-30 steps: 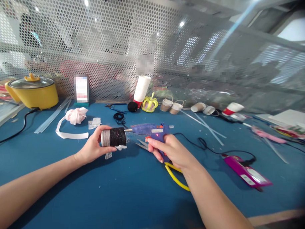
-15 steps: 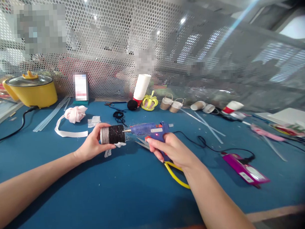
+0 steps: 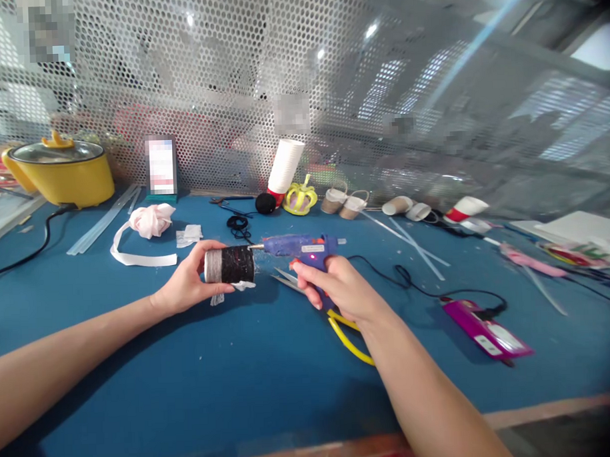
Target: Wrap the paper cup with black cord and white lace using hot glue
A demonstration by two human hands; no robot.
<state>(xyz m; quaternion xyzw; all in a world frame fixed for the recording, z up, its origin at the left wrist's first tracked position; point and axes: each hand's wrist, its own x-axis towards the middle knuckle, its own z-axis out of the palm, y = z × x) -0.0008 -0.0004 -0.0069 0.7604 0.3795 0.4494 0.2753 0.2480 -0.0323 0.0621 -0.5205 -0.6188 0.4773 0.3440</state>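
My left hand (image 3: 194, 276) is closed around a small cylinder wrapped in grey and black yarn (image 3: 230, 265), held on its side above the table. A scrap of white lace hangs from its underside. My right hand (image 3: 331, 281) grips a blue hot glue gun (image 3: 300, 244), a finger at its orange trigger and a small red light lit. The metal nozzle meets the upper right edge of the black yarn; whether it touches cannot be made out. Under the right hand lie scissors with yellow handles (image 3: 350, 343), partly hidden, their blades pointing left.
A roll of pale ribbon (image 3: 152, 221), black cord (image 3: 238, 225) and a black ball (image 3: 265, 203) lie beyond my hands. A yellow electric pot (image 3: 76, 180) stands far left. At right, a cable runs to a purple power strip (image 3: 481, 329). Perforated metal mesh (image 3: 221, 111) closes the back.
The nozzle has gone from the middle of the cylinder's right end up to its upper edge. The cylinder has shifted slightly right, and the view has tilted a little.
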